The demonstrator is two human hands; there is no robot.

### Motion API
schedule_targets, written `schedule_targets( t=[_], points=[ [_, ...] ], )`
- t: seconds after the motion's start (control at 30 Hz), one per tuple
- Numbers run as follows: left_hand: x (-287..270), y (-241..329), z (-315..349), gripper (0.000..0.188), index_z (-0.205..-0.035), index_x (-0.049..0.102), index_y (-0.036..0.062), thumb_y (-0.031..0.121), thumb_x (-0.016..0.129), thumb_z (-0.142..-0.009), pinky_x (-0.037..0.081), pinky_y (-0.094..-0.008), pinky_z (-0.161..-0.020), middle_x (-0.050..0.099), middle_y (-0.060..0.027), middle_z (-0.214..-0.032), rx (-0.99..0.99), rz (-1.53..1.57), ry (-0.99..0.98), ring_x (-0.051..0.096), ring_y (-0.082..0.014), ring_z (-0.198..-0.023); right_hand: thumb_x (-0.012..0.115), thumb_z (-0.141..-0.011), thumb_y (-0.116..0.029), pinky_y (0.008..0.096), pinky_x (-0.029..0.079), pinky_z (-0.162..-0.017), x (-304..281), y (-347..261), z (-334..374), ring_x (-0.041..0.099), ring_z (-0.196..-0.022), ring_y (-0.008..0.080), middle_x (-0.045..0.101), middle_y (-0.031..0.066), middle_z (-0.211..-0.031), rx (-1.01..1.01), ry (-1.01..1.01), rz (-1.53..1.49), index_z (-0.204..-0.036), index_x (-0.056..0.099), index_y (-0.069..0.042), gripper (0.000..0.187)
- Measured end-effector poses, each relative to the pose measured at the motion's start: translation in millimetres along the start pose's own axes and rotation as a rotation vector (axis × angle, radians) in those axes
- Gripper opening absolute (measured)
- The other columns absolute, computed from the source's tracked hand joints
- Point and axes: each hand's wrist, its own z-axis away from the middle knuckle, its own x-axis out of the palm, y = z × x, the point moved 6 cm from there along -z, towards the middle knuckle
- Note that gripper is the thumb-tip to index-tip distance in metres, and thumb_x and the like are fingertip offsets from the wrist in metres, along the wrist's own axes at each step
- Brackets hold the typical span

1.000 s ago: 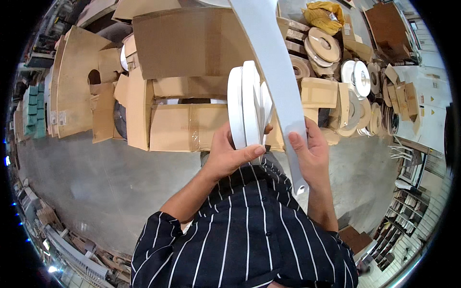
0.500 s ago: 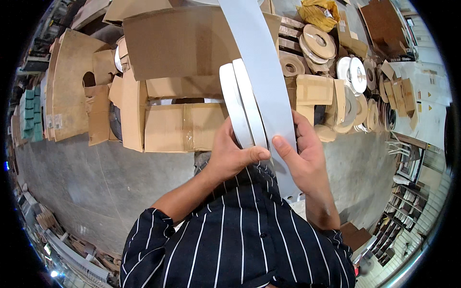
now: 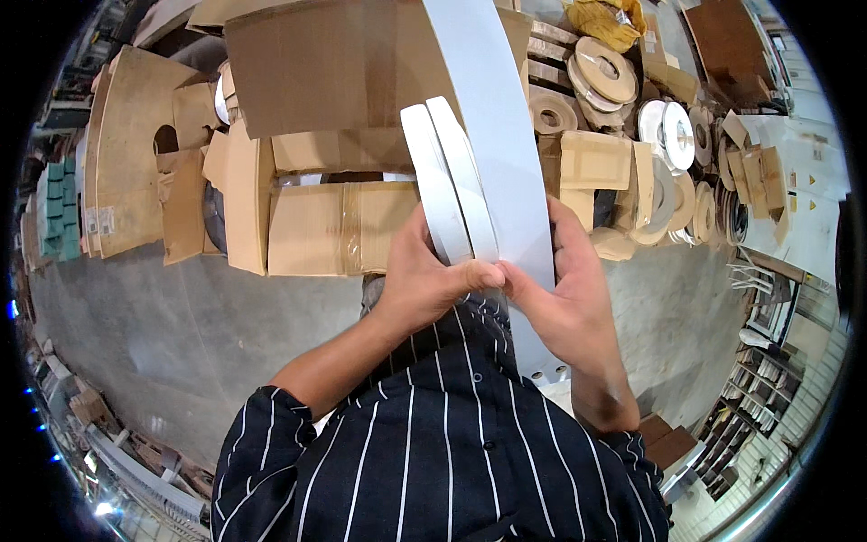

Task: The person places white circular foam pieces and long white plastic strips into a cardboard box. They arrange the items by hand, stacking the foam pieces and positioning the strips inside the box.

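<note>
Two narrow white rolls of banding tape (image 3: pixel 435 181) stand side by side, rims toward me, tilted slightly left, with a thin dark gap between them. My left hand (image 3: pixel 423 282) is closed round their lower left side, its thumb across the near end. Against their right side lies a wide pale grey band (image 3: pixel 506 144), running from the top edge of the view down past my hands; small holes show near its lower end. My right hand (image 3: pixel 576 303) grips the band's right edge, fingers partly hidden behind it. Its thumb meets my left thumb at the rolls.
An opened cardboard box (image 3: pixel 312 226) with raised flaps stands just ahead. A tan board (image 3: pixel 131 154) with a round hole is at left. Right of the band are tan rolls (image 3: pixel 603 70), white rolls (image 3: pixel 675 135) and a small carton (image 3: pixel 596 161). Shelving (image 3: pixel 754 397) stands far right.
The two white rolls have moved slightly up and left and tilt a little more. My right thumb has shifted left off the band to meet my left thumb. Both hands keep their hold.
</note>
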Motion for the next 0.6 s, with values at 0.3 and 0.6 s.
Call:
schedule_targets(
  t=[0.3,0.6],
  points=[
    [-2,1,6,0.090,-0.139,0.055,-0.0083,0.032,0.104,-0.076,0.060,-0.0381,-0.100,0.074,-0.0171,-0.125,-0.041,-0.056,0.054,0.074,-0.0235,-0.114,0.077,-0.097,-0.007,0.0391,0.051,-0.109,2,3,-2,0.063,-0.128,0.0251,0.062,0.0199,-0.138,-0.009,-0.015,0.033,-0.154,0.044,0.007,0.068],
    [1,-2,8,0.092,-0.140,0.055,-0.0081,0.034,0.104,-0.075,0.059,-0.0383,-0.102,0.073,-0.0176,-0.128,-0.032,-0.002,0.046,0.074,-0.0240,-0.116,0.078,-0.097,-0.008,0.0403,0.051,-0.109,1,9,-2,0.063,-0.128,0.0273,0.062,0.0213,-0.139,0.012,-0.024,0.018,-0.154,0.044,0.007,0.068]
  ],
)
